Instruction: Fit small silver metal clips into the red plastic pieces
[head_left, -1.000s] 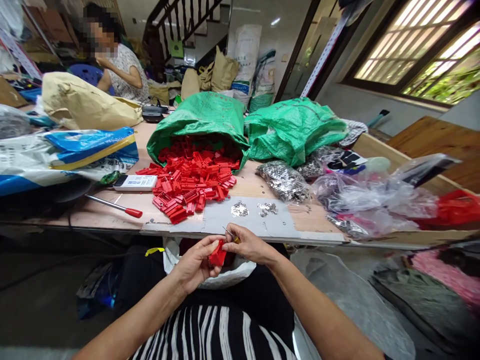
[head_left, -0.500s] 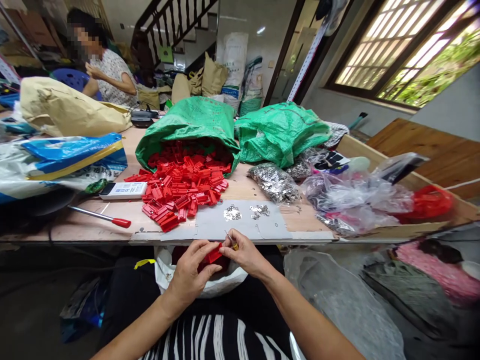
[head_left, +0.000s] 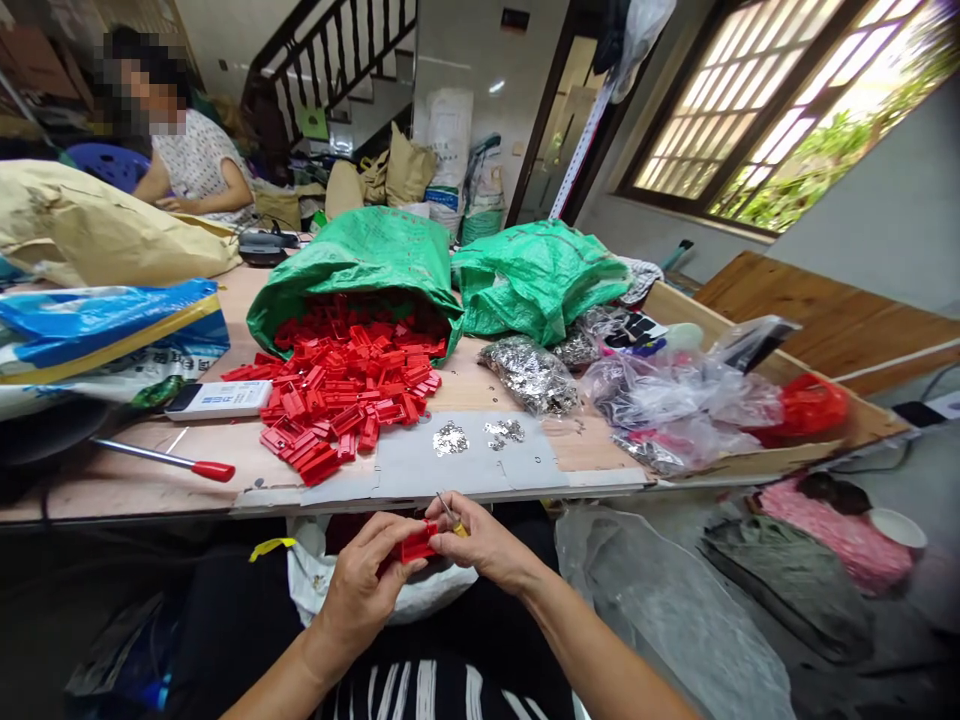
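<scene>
Between finger and thumb, my left hand [head_left: 367, 575] grips a red plastic part [head_left: 417, 543] above my lap. My right hand [head_left: 476, 540] is closed around a small screwdriver-like tool with a yellow handle [head_left: 459, 528] and a thin metal shaft; its fingertips also touch the red part's right end. Below both hands, a white bag [head_left: 431, 597] lies open on my lap. Just beyond, two little piles of silvery metal pieces [head_left: 450, 439] rest on a grey sheet [head_left: 420, 470]. A heap of similar red parts [head_left: 352, 370] spills from a green sack [head_left: 367, 245].
A second green sack [head_left: 540, 275] and a clear bag of metal pieces [head_left: 529, 372] lie to the right, beside a wooden tray [head_left: 817, 455] with plastic bags. At left are a red-tipped lever [head_left: 214, 470] and a white box [head_left: 229, 398]. Another person [head_left: 195, 160] sits across the table.
The camera view has shifted, so the table appears lower and further left. My hands still hold the red part and the tool. The other person's raised hand has come down.
</scene>
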